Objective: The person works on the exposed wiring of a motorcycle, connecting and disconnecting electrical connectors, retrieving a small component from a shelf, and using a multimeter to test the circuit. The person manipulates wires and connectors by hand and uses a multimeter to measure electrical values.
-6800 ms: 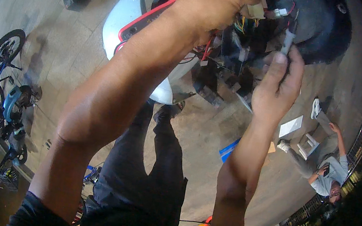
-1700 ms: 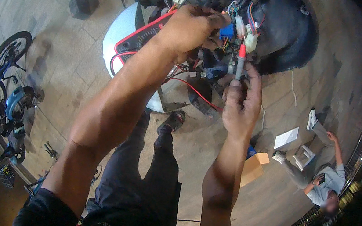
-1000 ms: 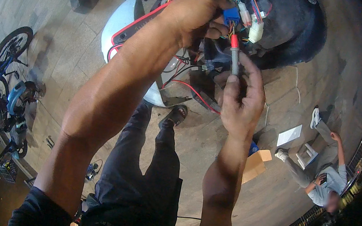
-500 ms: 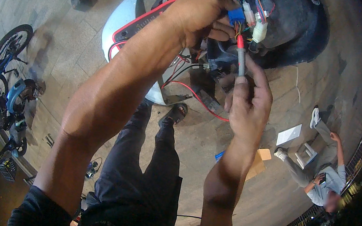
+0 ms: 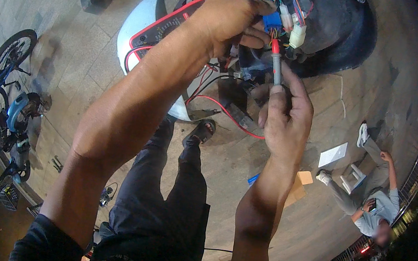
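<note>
My left hand [image 5: 227, 20] reaches across to a blue wire connector [image 5: 272, 21] and grips it by its side with thumb and fingers. Coloured wires come out of the connector's near end. Closed round a grey test probe [image 5: 276, 67] with a red collar is my right hand [image 5: 289, 121]. The probe's tip end meets the wire side of the connector; exact contact is too small to tell. White plugs [image 5: 296, 36] on coloured wires hang just right of the connector. Under my left forearm lies a red-edged tester box [image 5: 162, 29], partly hidden, with red and black leads.
Dark vehicle bodywork [image 5: 339, 31] stands behind the plugs, and a white panel [image 5: 128, 36] supports the tester. A red lead [image 5: 228, 114] loops near my right hand. Bicycles [image 5: 13, 53] stand at left. At right a person [image 5: 378, 203] sits by a white stool [image 5: 353, 179].
Both hands keep their grips. The probe and connector have shifted only very slightly against each other.
</note>
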Demonstrator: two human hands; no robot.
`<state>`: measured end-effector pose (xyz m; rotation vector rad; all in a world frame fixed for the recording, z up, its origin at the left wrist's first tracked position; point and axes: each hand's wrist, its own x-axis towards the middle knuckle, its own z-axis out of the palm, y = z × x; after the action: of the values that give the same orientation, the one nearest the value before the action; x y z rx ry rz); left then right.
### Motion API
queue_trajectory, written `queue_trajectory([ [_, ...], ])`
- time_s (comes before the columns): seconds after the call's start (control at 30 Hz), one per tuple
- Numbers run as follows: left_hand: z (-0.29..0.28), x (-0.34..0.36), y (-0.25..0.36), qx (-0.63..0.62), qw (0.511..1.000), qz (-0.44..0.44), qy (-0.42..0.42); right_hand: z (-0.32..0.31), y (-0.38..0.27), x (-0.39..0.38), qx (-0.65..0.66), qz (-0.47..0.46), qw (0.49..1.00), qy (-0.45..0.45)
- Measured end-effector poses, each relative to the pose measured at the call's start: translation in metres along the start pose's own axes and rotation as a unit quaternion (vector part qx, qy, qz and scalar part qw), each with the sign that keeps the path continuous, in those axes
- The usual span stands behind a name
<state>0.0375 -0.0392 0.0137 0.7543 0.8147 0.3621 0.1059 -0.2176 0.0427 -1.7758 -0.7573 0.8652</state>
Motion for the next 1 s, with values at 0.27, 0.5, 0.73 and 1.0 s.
queue_trajectory([
  [0.27,0.006,-0.01,0.005,0.03,0.999,0.007,0.029,-0.006,-0.004,0.001,-0.038,0.031,0.999,0.001],
  [0.5,0.006,-0.009,0.007,0.025,1.0,-0.002,0.018,-0.004,-0.009,-0.005,-0.032,0.019,0.999,0.006],
  [0.73,0.005,-0.009,0.003,0.023,1.0,-0.005,0.013,-0.003,-0.012,-0.003,-0.039,0.019,0.999,0.006],
  [1.0,0.012,-0.017,-0.005,0.088,0.994,0.056,0.043,-0.001,-0.008,-0.003,-0.108,-0.006,0.994,0.022],
])
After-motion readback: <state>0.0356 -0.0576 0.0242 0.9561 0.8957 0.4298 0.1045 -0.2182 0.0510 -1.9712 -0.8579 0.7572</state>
